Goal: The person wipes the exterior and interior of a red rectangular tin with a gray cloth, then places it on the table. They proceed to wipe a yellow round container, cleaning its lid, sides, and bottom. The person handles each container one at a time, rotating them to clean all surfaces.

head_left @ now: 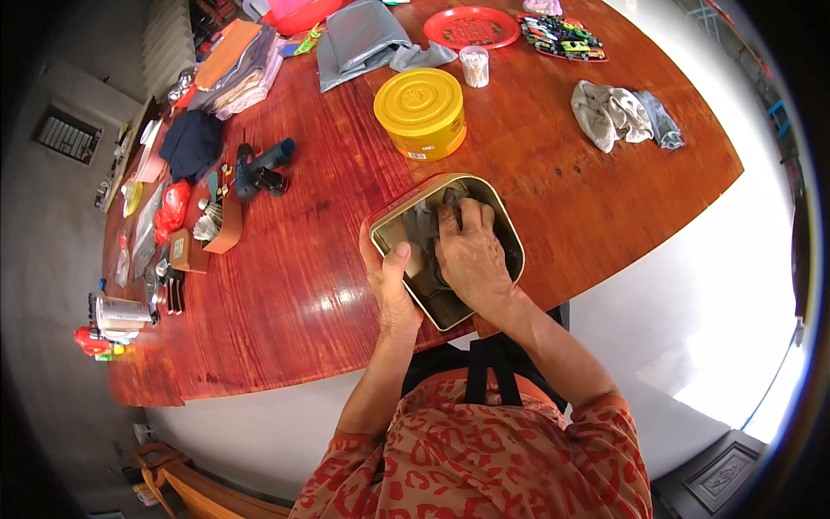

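Head view: your left hand (395, 290) is grasping the rounded-square tin (443, 308) by its left side, its thumb lying over the rim. Your right hand (471, 259) is reaching inside, its bent fingers clutching a grey cloth (421, 223); how tightly, you cannot tell from here. That tin is sitting open side up at the near edge of the wooden table (294, 333), just before a lidded yellow tub (419, 117). A power drill (251, 171) is lying to the left, well apart from your hands.
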Tool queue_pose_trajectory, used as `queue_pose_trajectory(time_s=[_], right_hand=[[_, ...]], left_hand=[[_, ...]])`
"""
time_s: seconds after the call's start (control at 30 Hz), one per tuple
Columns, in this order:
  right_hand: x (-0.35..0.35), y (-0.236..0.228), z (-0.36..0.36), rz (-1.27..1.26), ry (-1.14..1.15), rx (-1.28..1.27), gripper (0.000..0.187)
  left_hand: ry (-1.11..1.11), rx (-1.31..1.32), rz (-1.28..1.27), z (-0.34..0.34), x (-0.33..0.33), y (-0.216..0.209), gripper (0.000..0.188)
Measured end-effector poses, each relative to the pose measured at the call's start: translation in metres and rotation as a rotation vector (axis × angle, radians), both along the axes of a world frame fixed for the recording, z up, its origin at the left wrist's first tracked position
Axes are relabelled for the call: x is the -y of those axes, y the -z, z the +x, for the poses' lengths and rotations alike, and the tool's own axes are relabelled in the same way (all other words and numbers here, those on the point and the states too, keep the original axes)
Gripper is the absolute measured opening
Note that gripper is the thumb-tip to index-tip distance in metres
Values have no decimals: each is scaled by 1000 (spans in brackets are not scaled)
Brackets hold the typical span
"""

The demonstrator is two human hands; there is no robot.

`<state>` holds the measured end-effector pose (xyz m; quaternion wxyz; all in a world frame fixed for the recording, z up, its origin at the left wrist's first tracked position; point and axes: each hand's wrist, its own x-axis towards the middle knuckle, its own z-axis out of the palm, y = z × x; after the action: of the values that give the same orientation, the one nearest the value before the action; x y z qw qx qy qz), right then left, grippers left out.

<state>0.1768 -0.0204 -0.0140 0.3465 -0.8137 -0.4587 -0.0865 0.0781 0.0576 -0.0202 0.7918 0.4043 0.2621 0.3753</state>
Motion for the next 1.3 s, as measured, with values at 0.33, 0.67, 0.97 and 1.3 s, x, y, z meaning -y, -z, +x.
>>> queue_pose_trajectory(time_s=[0.33,0.67,0.97,1.3], right_hand=[[12,-14,0,-532,-309,-45,47],[-17,-6,3,-173,3,-461,44],[-18,10,-9,125,-134,-289,59],[-5,11,-18,113,-455,-415,57]], left_hand=[[53,54,-125,-5,-11,32,90],[21,30,-92,0,-3,31,76],[79,129,62,-10,3,37,95],[76,227,92,-13,16,23,99]])
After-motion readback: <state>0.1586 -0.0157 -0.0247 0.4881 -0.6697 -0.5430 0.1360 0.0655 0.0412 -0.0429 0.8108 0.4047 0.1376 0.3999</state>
